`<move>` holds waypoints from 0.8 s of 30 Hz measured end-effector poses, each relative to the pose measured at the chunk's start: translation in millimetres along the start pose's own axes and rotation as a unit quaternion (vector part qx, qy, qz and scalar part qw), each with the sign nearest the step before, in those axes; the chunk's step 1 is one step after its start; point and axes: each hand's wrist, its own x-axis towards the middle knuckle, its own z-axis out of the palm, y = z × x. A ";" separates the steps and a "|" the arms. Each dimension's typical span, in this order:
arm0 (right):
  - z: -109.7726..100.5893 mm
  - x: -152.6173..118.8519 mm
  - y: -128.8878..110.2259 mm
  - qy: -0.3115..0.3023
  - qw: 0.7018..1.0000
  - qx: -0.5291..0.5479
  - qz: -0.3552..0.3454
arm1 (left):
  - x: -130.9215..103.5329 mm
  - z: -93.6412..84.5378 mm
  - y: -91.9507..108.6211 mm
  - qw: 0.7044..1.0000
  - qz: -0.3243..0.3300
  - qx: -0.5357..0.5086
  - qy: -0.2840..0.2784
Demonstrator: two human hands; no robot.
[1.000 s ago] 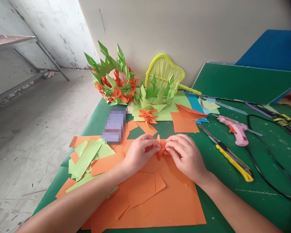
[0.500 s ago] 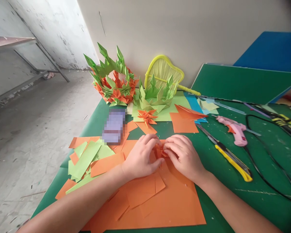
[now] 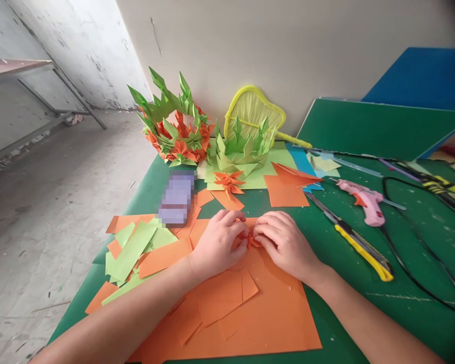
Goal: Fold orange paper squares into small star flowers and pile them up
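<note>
Hands first: left hand [image 3: 220,243] and right hand [image 3: 288,246] meet fingertip to fingertip over a small folded orange paper piece [image 3: 253,242]. Right thumb and fingers are drawn together in a pinch on it. Left fingers are curled, thumb close to the index, tips at the piece's near-left side; paper is mostly masked there, so can't tell if the left has a real grip or is only pressing. Step in hand reads as fine shaping of the piece, probably teasing or creasing petals. Next move, as judged, calls for light fingertip work: steady hold on the right, small adjustments on the left, no hard pull, since thin paper could tear or lose its crease. Piece sits between the two hands, just above or on the big orange sheet [image 3: 276,316]; contact with the sheet can't be confirmed. Beyond the hands: orange paper flower [image 3: 228,178], then a pale green paper crown [image 3: 246,159], with a taller green-and-orange crown [image 3: 181,149] off to the left. Left of the left hand: loose green and orange scraps [image 3: 134,247]. Right of the right hand, on the green counter [image 3: 364,316]: yellow cutter [image 3: 358,245], then pink glue gun [image 3: 369,205] farther out. Neither tool is touched.
</note>
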 end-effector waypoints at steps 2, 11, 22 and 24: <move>-0.3 0.1 0.0 -0.002 1.000 0.002 0.003 | 0.7 0.2 -0.4 1.000 -0.001 0.003 -0.003; -1.2 1.9 -0.9 -0.008 1.000 -0.020 -0.009 | -0.8 5.5 0.5 0.999 0.011 0.041 -0.001; -1.5 0.5 -2.6 -0.050 0.998 -0.049 0.004 | -1.8 3.6 2.8 0.999 -0.003 0.027 -0.034; -1.9 0.8 -3.5 -0.052 0.997 -0.047 0.011 | -1.6 2.7 3.0 0.999 -0.010 0.014 -0.030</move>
